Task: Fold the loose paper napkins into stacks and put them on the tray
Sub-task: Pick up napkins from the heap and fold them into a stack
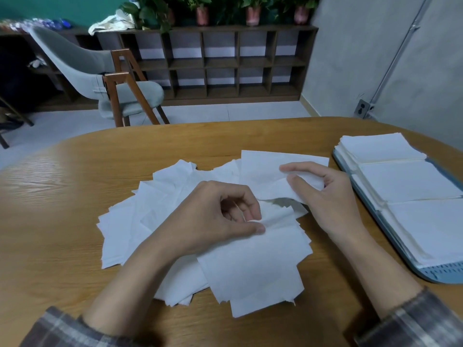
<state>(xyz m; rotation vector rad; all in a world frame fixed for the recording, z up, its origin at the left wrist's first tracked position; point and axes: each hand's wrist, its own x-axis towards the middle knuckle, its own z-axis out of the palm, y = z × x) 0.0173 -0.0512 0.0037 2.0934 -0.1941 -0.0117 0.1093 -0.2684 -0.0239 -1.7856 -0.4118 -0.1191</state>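
Mid-counter, under both grips, lie the loose napkins [130,229] — a ragged white heap, not yet folded. The right grip [325,194] pinches the right end of the far sheet [263,169] between thumb and fingers; that sheet's long axis runs left to right. The left grip [215,214] pinches the top edge of a nearer sheet [250,259], thumb against curled fingers. Whether the two hold one sheet I cannot tell.

The tray [441,272] lies to the right of the heap, near the right grip and well apart from the left — so the right is the nearer for setting down. Its long axis runs away from the person, and three folded stacks [406,181] sit on it in a row, so it looks nearly full.

The counter [75,186] is rounded and wood-grained. Beyond it stand a grey chair [82,63] with wooden legs and a dark cubby shelf [220,63] topped by potted plants [203,11], with a grey wall [363,58] at right.
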